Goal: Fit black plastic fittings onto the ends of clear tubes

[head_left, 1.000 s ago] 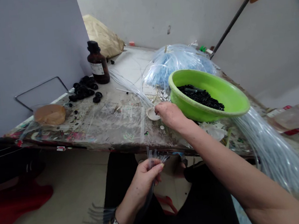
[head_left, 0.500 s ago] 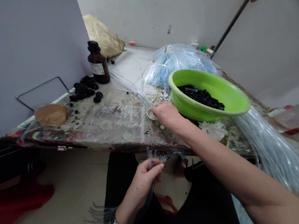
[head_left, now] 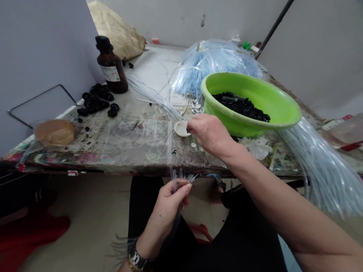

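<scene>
My left hand (head_left: 172, 200) is closed round a bundle of thin clear plastic tubes (head_left: 174, 176), held just below the table's front edge with the cut ends upward. The tubes' other ends (head_left: 123, 243) trail out behind my wrist. Over the table, my right hand (head_left: 209, 135) is pinched at the right rim of a small white dish (head_left: 180, 128). A dark speck shows at its fingertips, too small to name. Right beside that hand stands a green plastic basin (head_left: 283, 111) with many small black pieces (head_left: 244, 108) in it.
Behind the basin lies a large heap of clear bluish tubing (head_left: 214, 62). More clear tubes (head_left: 330, 171) hang over the table's right front edge. On the left are a brown bottle (head_left: 111, 69), black rubbery lumps (head_left: 95, 100) and a round tan thing (head_left: 55, 133). A pale sack (head_left: 117, 32) leans at the back.
My right hand has drawn back to the right from the dish, uncovering more of it. My left hand keeps its hold on the tubes. The whole view has shifted slightly.
</scene>
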